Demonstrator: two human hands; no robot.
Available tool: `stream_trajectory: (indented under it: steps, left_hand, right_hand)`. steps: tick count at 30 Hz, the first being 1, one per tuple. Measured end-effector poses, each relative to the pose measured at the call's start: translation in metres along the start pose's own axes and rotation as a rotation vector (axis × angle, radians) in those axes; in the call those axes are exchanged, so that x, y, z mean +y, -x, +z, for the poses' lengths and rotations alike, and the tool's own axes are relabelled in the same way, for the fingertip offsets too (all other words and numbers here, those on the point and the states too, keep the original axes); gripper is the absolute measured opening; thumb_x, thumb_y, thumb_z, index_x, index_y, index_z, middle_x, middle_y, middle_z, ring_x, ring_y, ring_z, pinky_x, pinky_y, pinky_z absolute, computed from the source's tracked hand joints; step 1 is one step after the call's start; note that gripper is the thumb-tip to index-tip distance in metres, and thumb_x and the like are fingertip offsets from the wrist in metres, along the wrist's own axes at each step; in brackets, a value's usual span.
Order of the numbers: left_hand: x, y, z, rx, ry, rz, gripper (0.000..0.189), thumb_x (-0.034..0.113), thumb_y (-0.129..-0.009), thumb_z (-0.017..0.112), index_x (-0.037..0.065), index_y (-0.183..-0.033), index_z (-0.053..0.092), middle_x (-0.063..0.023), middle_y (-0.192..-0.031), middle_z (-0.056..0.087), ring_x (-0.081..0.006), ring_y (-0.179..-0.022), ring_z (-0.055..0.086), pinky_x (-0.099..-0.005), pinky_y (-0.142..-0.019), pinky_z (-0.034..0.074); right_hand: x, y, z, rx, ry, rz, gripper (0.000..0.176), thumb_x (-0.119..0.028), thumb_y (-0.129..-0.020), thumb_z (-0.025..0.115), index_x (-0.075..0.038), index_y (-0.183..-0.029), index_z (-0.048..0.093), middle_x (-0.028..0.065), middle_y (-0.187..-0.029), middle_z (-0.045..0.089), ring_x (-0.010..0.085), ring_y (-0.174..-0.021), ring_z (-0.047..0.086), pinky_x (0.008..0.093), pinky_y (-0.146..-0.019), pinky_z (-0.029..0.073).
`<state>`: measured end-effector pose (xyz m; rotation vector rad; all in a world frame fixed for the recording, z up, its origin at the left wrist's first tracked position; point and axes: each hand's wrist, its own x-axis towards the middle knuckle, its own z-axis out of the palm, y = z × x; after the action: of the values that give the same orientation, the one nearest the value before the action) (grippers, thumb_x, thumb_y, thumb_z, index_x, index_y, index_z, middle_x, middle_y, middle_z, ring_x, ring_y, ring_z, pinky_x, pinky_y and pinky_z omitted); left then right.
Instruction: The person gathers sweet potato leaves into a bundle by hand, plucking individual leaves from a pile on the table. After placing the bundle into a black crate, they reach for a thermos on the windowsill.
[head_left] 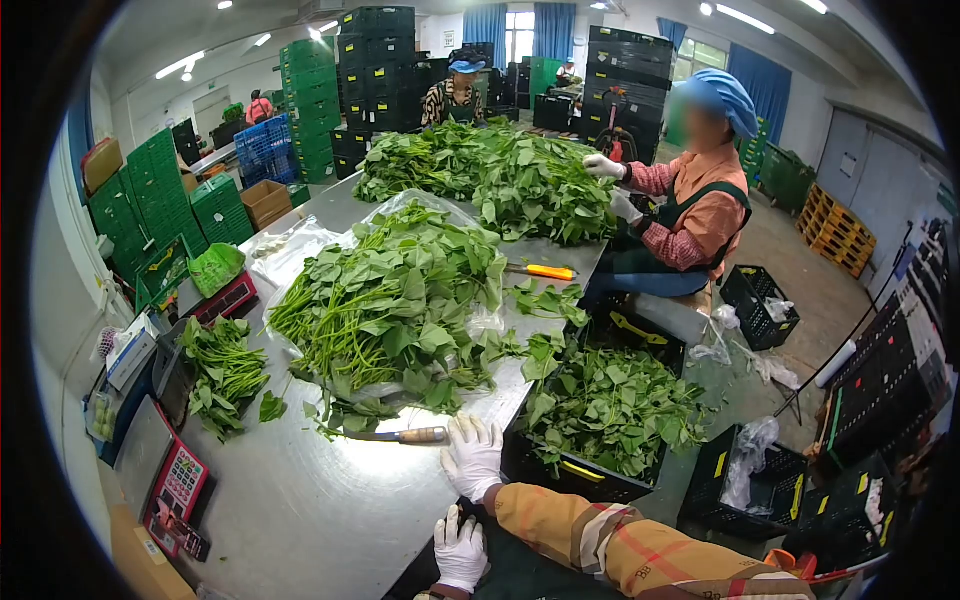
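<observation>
My right hand [473, 458], in a white glove, lies on the edge of the metal table [330, 500] with fingers stretched out, holding nothing. Just left of its fingertips is a knife [422, 435] with a wooden handle, its blade partly under loose leaves. My left hand [460, 552], also gloved, rests lower down against dark cloth near the table edge. Its fingers are extended and no object shows in them. Beyond the knife, a large heap of leafy green stems [390, 290] spreads over clear plastic. A smaller bunch of stems [222, 375] lies to the left.
A black crate of leaves [610, 410] stands right of the table. Across it, a co-worker [700, 200] in white gloves handles another leafy pile [490, 175]. An orange-handled knife [545, 271] lies between the piles. A red-framed scale [180, 485] sits left; black crates [745, 480] stand lower right.
</observation>
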<state>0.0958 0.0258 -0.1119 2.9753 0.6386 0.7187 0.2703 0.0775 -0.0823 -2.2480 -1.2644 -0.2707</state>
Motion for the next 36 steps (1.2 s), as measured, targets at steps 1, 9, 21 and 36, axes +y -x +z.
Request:
stream_trajectory:
  steps: [1, 9, 21, 36]
  left_hand:
    - [0.0, -0.001, -0.002, -0.008, 0.0, 0.005, 0.021, 0.018, -0.079, 0.061, 0.008, -0.096, 0.068, -0.0066, -0.113, 0.066, -0.0341, -0.131, 0.045, -0.0536, -0.105, 0.031]
    - [0.0, -0.001, -0.002, 0.001, 0.009, 0.003, 0.021, 0.017, -0.079, 0.061, 0.008, -0.096, 0.068, -0.0072, -0.112, 0.066, -0.0342, -0.131, 0.044, -0.0538, -0.103, 0.033]
    - [0.001, 0.002, 0.007, 0.032, 0.016, -0.01, 0.02, 0.017, -0.08, 0.062, 0.007, -0.096, 0.068, -0.0078, -0.112, 0.066, -0.0344, -0.13, 0.045, -0.0539, -0.102, 0.034]
    - [0.002, 0.002, 0.007, 0.033, 0.004, -0.01, 0.02, 0.017, -0.08, 0.061, 0.007, -0.096, 0.069, -0.0071, -0.111, 0.067, -0.0341, -0.129, 0.046, -0.0531, -0.103, 0.034]
  right_hand:
    - [0.0, 0.0, 0.0, -0.001, 0.001, 0.001, 0.061, -0.039, -0.083, 0.058, -0.008, -0.135, 0.048, 0.0132, -0.144, 0.043, 0.0321, -0.135, 0.035, 0.0585, -0.112, 0.015]
    - [0.001, 0.001, 0.002, 0.01, -0.01, -0.003, 0.061, -0.039, -0.083, 0.058, -0.009, -0.134, 0.049, 0.0136, -0.144, 0.043, 0.0325, -0.135, 0.036, 0.0591, -0.112, 0.015]
    - [0.001, 0.001, 0.001, 0.02, -0.018, -0.008, 0.061, -0.039, -0.082, 0.059, -0.008, -0.134, 0.049, 0.0141, -0.144, 0.044, 0.033, -0.134, 0.036, 0.0591, -0.112, 0.015]
    - [-0.001, 0.0, -0.003, 0.002, -0.014, 0.006, 0.06, -0.038, -0.082, 0.06, -0.009, -0.134, 0.05, 0.0124, -0.144, 0.044, 0.0314, -0.135, 0.035, 0.0583, -0.112, 0.015]
